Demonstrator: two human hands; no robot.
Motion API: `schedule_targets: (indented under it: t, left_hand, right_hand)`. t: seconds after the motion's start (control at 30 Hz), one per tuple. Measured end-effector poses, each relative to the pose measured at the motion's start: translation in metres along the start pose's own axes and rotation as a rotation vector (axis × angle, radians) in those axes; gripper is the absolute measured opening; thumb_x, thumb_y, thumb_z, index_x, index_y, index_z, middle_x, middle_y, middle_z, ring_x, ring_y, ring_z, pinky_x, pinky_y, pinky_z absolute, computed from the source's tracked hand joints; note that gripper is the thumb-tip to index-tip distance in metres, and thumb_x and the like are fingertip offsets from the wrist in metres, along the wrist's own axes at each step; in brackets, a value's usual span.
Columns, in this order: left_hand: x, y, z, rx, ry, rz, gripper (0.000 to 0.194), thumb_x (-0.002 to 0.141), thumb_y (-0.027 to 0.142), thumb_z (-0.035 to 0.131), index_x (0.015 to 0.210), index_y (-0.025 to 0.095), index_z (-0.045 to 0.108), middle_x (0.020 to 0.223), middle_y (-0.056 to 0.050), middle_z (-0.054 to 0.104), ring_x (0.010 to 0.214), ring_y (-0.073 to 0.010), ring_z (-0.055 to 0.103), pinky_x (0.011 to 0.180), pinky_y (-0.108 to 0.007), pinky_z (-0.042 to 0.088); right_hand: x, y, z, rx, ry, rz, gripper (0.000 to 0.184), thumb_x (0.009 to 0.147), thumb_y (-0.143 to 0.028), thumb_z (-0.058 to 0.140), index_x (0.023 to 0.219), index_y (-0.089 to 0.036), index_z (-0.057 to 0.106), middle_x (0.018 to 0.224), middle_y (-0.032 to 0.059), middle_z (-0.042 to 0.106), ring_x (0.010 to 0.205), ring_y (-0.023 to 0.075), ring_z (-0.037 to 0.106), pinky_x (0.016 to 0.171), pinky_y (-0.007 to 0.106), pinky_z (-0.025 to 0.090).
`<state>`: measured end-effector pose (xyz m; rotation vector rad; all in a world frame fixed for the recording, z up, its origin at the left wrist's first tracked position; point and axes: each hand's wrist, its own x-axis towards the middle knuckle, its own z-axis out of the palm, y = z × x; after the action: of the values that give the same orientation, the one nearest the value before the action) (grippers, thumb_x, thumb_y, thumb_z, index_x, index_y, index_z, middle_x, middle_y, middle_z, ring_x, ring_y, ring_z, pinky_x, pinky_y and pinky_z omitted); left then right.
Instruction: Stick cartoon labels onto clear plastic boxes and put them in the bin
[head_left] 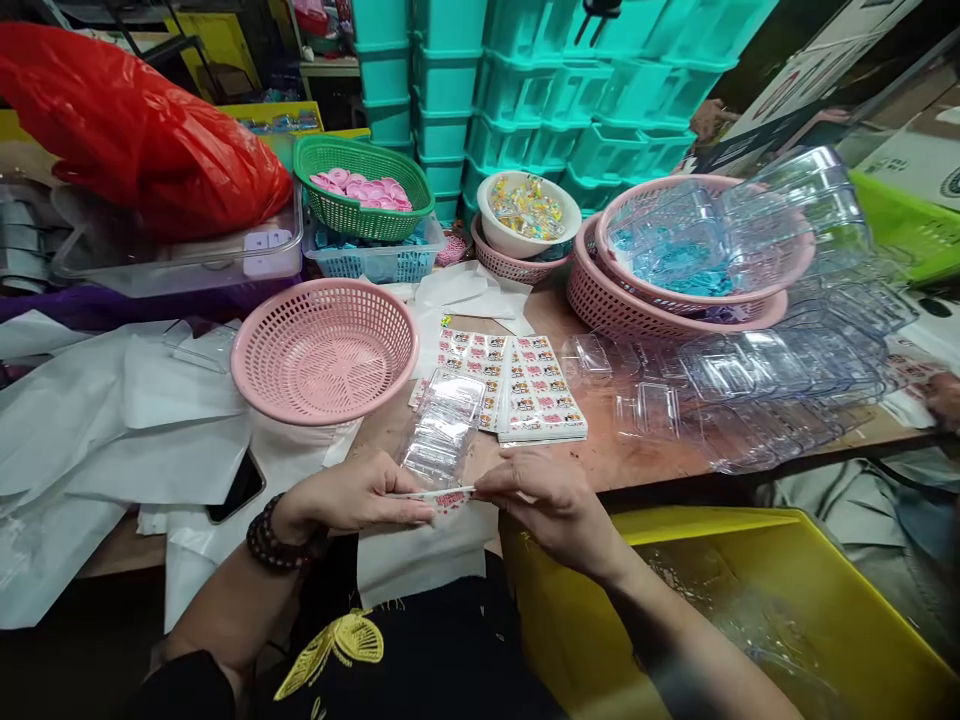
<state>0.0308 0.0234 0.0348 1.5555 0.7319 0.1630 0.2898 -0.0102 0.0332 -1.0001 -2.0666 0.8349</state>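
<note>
My left hand (352, 497) and my right hand (551, 500) pinch the two ends of a thin printed card (448, 495), held edge-on just above the table's front edge. Behind the card lies a stack of clear plastic blister packs (444, 432). Further back sit stacks of printed sticker cards (525, 388). An empty pink basket (324, 350) stands to the left of them. My left wrist wears a dark bead bracelet.
Clear plastic cases (780, 375) are heaped at the right beside stacked pink baskets (637, 300). A green basket of pink pieces (363, 188), a white bowl of wrapped items (528, 212), a red bag (135, 125), a phone (238, 487) and a yellow bin (750, 610) surround me.
</note>
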Motion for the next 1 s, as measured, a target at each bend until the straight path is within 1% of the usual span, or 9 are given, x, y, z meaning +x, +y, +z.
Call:
schedule_targets:
  t: [0.07, 0.13, 0.2, 0.27, 0.37, 0.47, 0.7, 0.87, 1.0]
  left_hand:
    - [-0.001, -0.007, -0.003, -0.146, -0.023, -0.080, 0.041, 0.084, 0.049, 0.063, 0.064, 0.015, 0.068, 0.049, 0.005, 0.039, 0.046, -0.0079, 0.027, 0.043, -0.022, 0.021]
    - [-0.002, -0.015, -0.004, -0.172, 0.073, -0.069, 0.041, 0.083, 0.053, 0.064, 0.070, 0.015, 0.072, 0.054, 0.002, 0.048, 0.048, -0.0097, 0.038, 0.045, -0.021, 0.032]
    - [-0.002, -0.023, -0.003, -0.041, 0.271, 0.062, 0.037, 0.085, 0.050, 0.063, 0.076, 0.016, 0.076, 0.075, -0.007, 0.065, 0.068, -0.0160, 0.058, 0.064, -0.027, 0.051]
    - [0.000, -0.030, -0.001, 0.159, 0.468, 0.201, 0.030, 0.086, 0.043, 0.064, 0.079, 0.018, 0.078, 0.119, -0.015, 0.067, 0.109, -0.0266, 0.062, 0.098, -0.041, 0.050]
    - [0.008, -0.039, 0.005, 0.354, 0.513, 0.234, 0.024, 0.088, 0.036, 0.065, 0.081, 0.019, 0.080, 0.162, -0.011, 0.031, 0.147, -0.0350, 0.032, 0.119, -0.051, 0.028]
    - [0.015, -0.044, 0.017, 0.362, 0.433, 0.180, 0.023, 0.088, 0.036, 0.066, 0.084, 0.019, 0.081, 0.166, -0.005, 0.013, 0.151, -0.0337, 0.021, 0.121, -0.048, 0.024]
    - [0.008, -0.041, 0.040, 0.291, 0.454, 0.147, 0.018, 0.087, 0.031, 0.068, 0.095, 0.021, 0.081, 0.164, -0.007, 0.016, 0.152, -0.0342, 0.015, 0.122, -0.056, 0.017]
    - [0.002, -0.032, 0.038, 0.197, 0.412, 0.101, 0.021, 0.089, 0.034, 0.065, 0.087, 0.020, 0.081, 0.164, -0.005, 0.018, 0.148, -0.0339, 0.030, 0.104, -0.040, 0.052]
    - [0.005, -0.029, 0.034, 0.273, 0.463, 0.107, 0.018, 0.088, 0.032, 0.067, 0.084, 0.021, 0.081, 0.164, -0.004, 0.021, 0.149, -0.0347, 0.026, 0.109, -0.047, 0.047]
  right_hand:
    - [-0.005, 0.001, 0.001, -0.030, 0.094, -0.104, 0.014, 0.090, -0.032, 0.064, 0.088, -0.031, 0.077, 0.094, 0.0053, 0.076, 0.092, 0.0247, 0.069, 0.093, 0.048, 0.051]
    - [-0.008, 0.007, 0.001, 0.063, 0.332, -0.028, 0.014, 0.088, -0.039, 0.064, 0.084, -0.033, 0.076, 0.102, 0.0077, 0.074, 0.101, 0.0288, 0.067, 0.095, 0.053, 0.049]
    - [-0.008, 0.017, 0.002, 0.272, 0.573, 0.160, 0.015, 0.089, -0.042, 0.062, 0.088, -0.032, 0.073, 0.110, 0.0081, 0.071, 0.106, 0.0292, 0.065, 0.096, 0.054, 0.050]
    - [-0.002, 0.032, 0.004, 0.477, 0.650, 0.337, 0.017, 0.088, -0.042, 0.062, 0.100, -0.033, 0.069, 0.123, 0.0070, 0.067, 0.117, 0.0290, 0.061, 0.100, 0.053, 0.049]
    - [0.014, 0.056, 0.014, 0.643, 0.514, 0.505, 0.039, 0.082, -0.045, 0.065, 0.119, -0.032, 0.063, 0.135, 0.0074, 0.062, 0.128, 0.0298, 0.055, 0.105, 0.050, 0.045]
    - [0.030, 0.074, 0.026, 0.683, 0.429, 0.569, 0.049, 0.078, -0.047, 0.067, 0.122, -0.029, 0.061, 0.133, 0.0086, 0.063, 0.122, 0.0283, 0.059, 0.105, 0.048, 0.046]
    - [0.052, 0.073, 0.010, 0.696, 0.360, 0.597, 0.035, 0.065, -0.047, 0.081, 0.082, -0.023, 0.062, 0.123, 0.0092, 0.068, 0.116, 0.0277, 0.061, 0.094, 0.043, 0.050]
    - [0.078, 0.060, -0.014, 0.406, 0.240, 0.570, 0.039, 0.065, -0.052, 0.080, 0.073, -0.020, 0.060, 0.075, 0.0012, 0.066, 0.070, 0.0158, 0.062, 0.066, 0.031, 0.050]
    - [0.099, 0.058, -0.014, 0.374, 0.038, 0.601, 0.036, 0.065, -0.048, 0.080, 0.070, -0.018, 0.061, 0.062, -0.0024, 0.060, 0.052, 0.0096, 0.052, 0.048, 0.024, 0.039]
